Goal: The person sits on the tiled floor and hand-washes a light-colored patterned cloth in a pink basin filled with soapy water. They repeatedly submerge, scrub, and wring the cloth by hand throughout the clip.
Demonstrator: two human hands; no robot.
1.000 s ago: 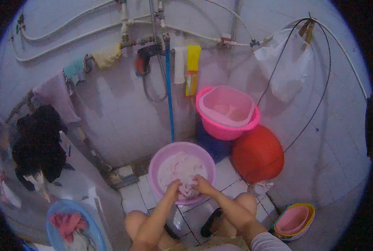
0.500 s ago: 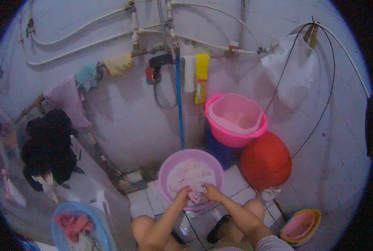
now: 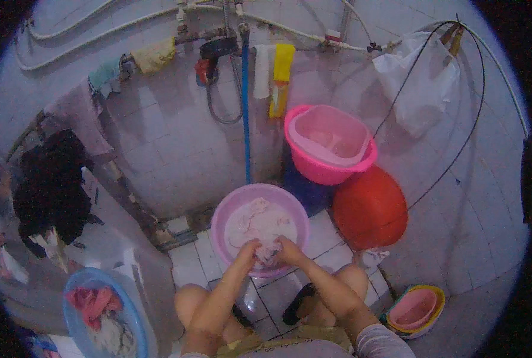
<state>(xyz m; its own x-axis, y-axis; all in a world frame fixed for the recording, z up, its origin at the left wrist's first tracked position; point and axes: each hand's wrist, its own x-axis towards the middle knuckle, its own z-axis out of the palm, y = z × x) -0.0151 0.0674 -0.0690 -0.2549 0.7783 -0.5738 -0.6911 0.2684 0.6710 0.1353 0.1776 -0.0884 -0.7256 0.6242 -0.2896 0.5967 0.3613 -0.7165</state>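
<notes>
A lilac plastic basin [image 3: 220, 230] stands on the tiled floor in front of me, holding a pale pinkish-white cloth [image 3: 260, 219] in what looks like cloudy water. At the near side of the basin, my left hand [image 3: 250, 250] has its fingers closed on a bunched part of the cloth. Close beside it, my right hand [image 3: 287, 250] grips the same bunch from the other side. The fingertips are partly buried in the folds.
To the right, nested pink basins [image 3: 319, 170] sit above a dark blue container, beside a red basin [image 3: 373, 209]. Small stacked bowls [image 3: 415, 307] lie lower right. A blue tub [image 3: 138, 322] with clothes stands lower left. A blue pole [image 3: 246, 119] rises behind the basin.
The whole view has shifted, so the basin and surroundings sit higher and slightly left. My hands stay on the cloth and are a little closer together.
</notes>
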